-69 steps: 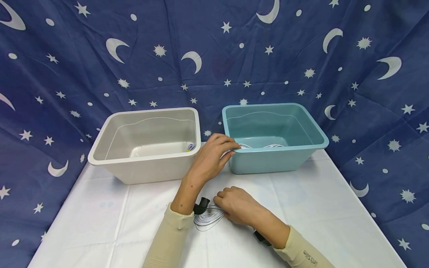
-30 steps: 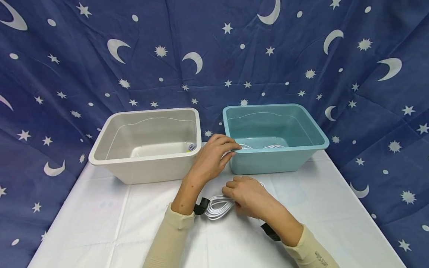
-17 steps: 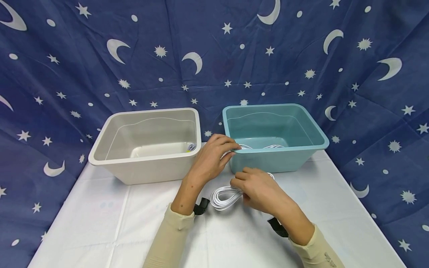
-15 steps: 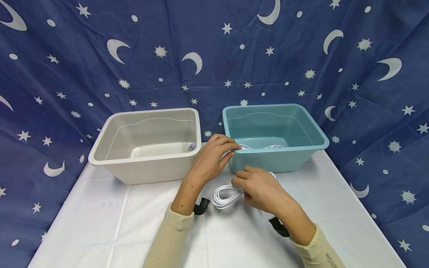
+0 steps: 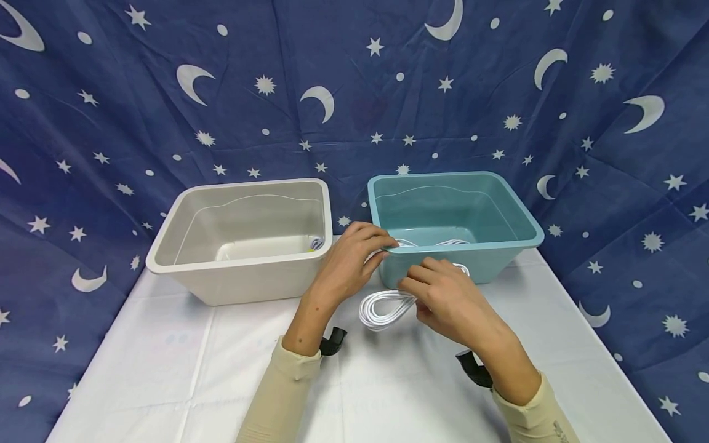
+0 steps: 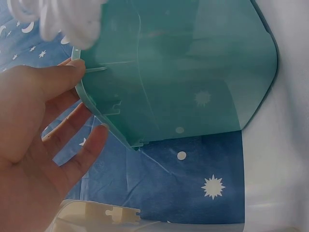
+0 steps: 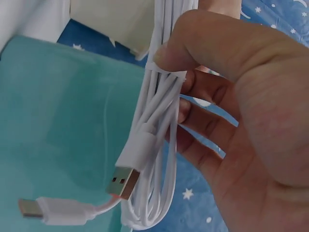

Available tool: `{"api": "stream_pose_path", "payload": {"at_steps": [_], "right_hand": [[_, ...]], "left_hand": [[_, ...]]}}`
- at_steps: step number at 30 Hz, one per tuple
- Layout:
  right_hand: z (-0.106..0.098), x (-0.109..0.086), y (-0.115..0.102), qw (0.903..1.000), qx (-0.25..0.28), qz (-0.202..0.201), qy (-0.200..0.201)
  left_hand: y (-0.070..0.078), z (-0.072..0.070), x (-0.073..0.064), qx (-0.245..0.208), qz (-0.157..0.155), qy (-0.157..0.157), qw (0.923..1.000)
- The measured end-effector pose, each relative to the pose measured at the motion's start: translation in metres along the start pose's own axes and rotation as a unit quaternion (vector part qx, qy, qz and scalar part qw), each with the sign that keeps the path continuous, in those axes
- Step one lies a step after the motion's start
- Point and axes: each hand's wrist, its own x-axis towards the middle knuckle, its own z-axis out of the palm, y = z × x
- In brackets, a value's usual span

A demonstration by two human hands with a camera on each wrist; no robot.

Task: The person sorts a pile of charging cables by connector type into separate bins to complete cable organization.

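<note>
My right hand pinches a coiled white USB cable around its bound middle, just in front of the teal bin. One loop of the coil sticks out to the left of the hand, the other to the right. In the right wrist view, a USB-A plug and a smaller plug dangle from the coil. Thumb and fingers of my left hand grip the bin's near-left rim, with the thumb on the near side.
A beige bin stands on the left with a small cable bundle and something yellow inside. White cables lie in the teal bin. White cloth covers the table; a blue star-patterned curtain hangs behind.
The right hand has carried the coiled cable up from the table, forward and to the right, nearer the teal bin. My left hand has stayed on the rim.
</note>
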Motion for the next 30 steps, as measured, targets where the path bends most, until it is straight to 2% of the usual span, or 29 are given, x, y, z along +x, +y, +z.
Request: {"api": "stream_pose_path", "payload": {"at_steps": [9, 13, 20, 30], "right_hand": [[-0.011, -0.004, 0.010, 0.9990, 0.009, 0.018, 0.040], [-0.013, -0.005, 0.016, 0.9974, 0.016, 0.015, 0.069], [-0.011, -0.005, 0.026, 0.9927, 0.028, 0.006, 0.118], [-0.004, -0.007, 0.043, 0.9825, 0.030, 0.022, 0.183]], "left_hand": [[0.001, -0.001, 0.000, 0.000, -0.001, -0.002, 1.0000], [0.001, -0.002, 0.000, -0.004, -0.004, -0.004, 1.0000], [0.000, -0.001, 0.000, -0.003, -0.002, -0.006, 1.0000], [0.000, 0.000, 0.002, -0.001, -0.007, -0.002, 1.0000]]}}
